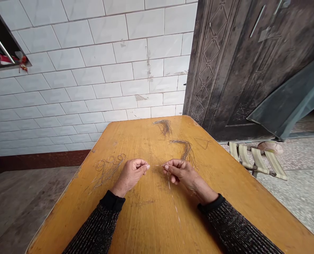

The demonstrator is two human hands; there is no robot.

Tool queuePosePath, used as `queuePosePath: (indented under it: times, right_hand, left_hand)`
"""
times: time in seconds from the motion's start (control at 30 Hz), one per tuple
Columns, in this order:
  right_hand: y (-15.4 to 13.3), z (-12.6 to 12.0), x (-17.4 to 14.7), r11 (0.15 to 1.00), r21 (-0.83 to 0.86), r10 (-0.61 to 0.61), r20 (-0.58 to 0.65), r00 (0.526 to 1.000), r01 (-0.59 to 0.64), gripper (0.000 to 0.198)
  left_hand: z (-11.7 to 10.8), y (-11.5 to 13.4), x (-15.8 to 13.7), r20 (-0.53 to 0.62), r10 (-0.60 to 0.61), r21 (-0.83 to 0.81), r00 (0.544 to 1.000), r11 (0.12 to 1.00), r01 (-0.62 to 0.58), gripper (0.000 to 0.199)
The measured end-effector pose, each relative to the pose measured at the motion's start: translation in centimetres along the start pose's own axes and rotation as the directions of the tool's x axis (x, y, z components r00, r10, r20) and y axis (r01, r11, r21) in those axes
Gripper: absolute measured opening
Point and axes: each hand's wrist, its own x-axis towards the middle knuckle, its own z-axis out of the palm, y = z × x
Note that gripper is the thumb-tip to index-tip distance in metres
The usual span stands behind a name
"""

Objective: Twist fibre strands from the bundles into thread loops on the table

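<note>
Above the middle of a wooden table, my right hand (182, 173) pinches a thin wire (169, 180) between thumb and fingers. One short end of the wire pokes out toward the left, and a longer length hangs down below the hand. Across a small gap, my left hand (133, 174) is closed in a pinch too; whatever lies between its fingertips is too small to make out. Left of that hand lie several wires with looped ends (109, 169). A bundle of bent thin wires (186, 150) rests just beyond my right hand.
Farther back on the wooden table (146, 225) lies a second wire bundle (165, 126). A single bent wire (203, 143) sits near the right edge. Behind are a tiled wall (101, 77) and a dark door (241, 77); a strap-seated stool (257, 160) stands at right.
</note>
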Motion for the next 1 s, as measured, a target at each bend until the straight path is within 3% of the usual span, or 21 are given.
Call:
queuePosePath:
  times: [0.17, 0.3, 0.4, 0.57, 0.77, 1.0]
  right_hand:
    - [-0.2, -0.7, 0.3, 0.997, 0.074, -0.006, -0.153, 0.988, 0.018, 0.027]
    - [-0.7, -2.5, 1.4, 0.996, 0.078, -0.024, -0.263, 0.964, 0.046, 0.023]
    - [-1.4, -4.7, 2.9, 0.999, 0.023, -0.025, -0.394, 0.919, 0.037, 0.017]
    - [-2.2, -8.3, 6.4, 0.998, -0.063, -0.044, -0.511, 0.859, 0.013, 0.014]
    - [-0.8, -10.1, 9.8, 0.977, -0.196, -0.043, -0.58, 0.814, -0.088, 0.016]
    - [0.0, -11.2, 10.0, 0.885, -0.446, -0.151, -0.55, 0.821, -0.136, 0.005]
  left_hand:
    - [0.2, 0.0, 0.0, -0.152, -0.007, -0.127, 0.988, 0.992, -0.012, 0.03]
    - [0.5, -0.3, 0.1, -0.102, -0.015, -0.123, 0.995, 0.992, 0.002, 0.025]
    - [0.8, -0.6, 0.1, -0.078, 0.026, -0.041, 0.997, 0.999, -0.029, 0.022]
    - [1.0, -0.9, -0.1, -0.065, 0.083, 0.097, 0.994, 0.992, -0.077, 0.021]
    - [1.3, -0.8, -0.2, -0.039, 0.075, 0.116, 0.996, 0.991, -0.07, 0.022]
    - [1.4, -1.2, -0.1, -0.006, 0.095, 0.146, 0.995, 0.985, -0.093, 0.021]
